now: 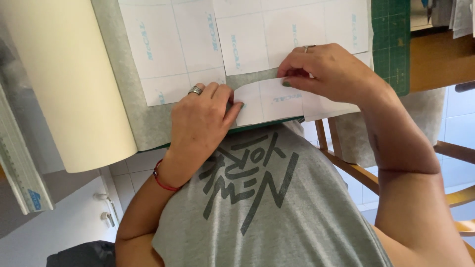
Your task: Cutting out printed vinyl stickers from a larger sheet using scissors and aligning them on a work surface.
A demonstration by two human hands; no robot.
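Grey shirt fills the near field at 6 o'clock; a wooden chair shows at 4 o'clock below the table edge.

Left hand: fingers curled, thumb closed against them on the left end of the strip. Ring and red wrist cord noted.

Right hand: thumb and forefinger pinched tight on the strip's upper edge, other fingers folded in.

The strip is white gridded paper at frame centre, lifted and curling at the near table edge, just below the sheets.

Judged step: separating or folding the strip, with both hands sharing the hold. Going further would call for steady, even tension from both pinches so that the paper neither tears nor creases.

Beyond, the sheets lie flat on a grey-green cover. A cream roll sits at 9 o'clock, with a ruler at 8 o'clock. A green mat lies at 1 o'clock.

Obstructions: the roll crowds the left elbow room. Nothing lies on the strip itself.
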